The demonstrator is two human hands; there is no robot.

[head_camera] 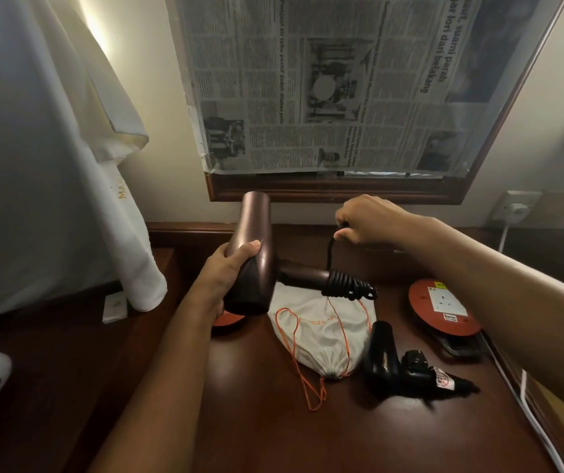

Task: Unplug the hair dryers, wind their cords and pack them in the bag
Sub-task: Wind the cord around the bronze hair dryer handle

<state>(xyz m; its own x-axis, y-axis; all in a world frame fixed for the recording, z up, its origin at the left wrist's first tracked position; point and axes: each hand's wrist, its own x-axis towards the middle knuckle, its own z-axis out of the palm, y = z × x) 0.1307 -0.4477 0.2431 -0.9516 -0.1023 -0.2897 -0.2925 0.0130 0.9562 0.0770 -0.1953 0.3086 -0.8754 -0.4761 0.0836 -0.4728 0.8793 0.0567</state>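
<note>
A: Where's the brown dryer [253,254] sitting?
B: Not sitting. Left hand [226,271] is gripping its barrel, holding it in the air above the desk [273,421], nozzle pointing up toward the mirror frame [328,191]. Handle is sticking out right, over the bag [321,332].
A: Cord?
B: Cord [345,285] is lying in tight coils round the handle end. One strand is running up to the right hand [365,220], which is pinching it; fingers curled on it.
A: Bag state?
B: Lying flat on the desk under the handle, neck toward the camera, orange drawstring [304,380] trailing off the near end in a loop. Whether the mouth is open, can't tell.
A: Second dryer?
B: Black dryer [383,356] is lying just right of the bag, cord bundled beside it with a tag [442,380] on it.
A: Room around?
B: Bare desk is showing in front of the bag and to its left. Right side is crowding up: red socket reel [444,308] near the desk's right edge, white cable [526,407] running along that edge. Another red disc [227,320] is peeking out under the left hand. Towel [51,165] is hanging over the far-left edge. Wall socket [516,208] is sitting at the far right, plug in it.
</note>
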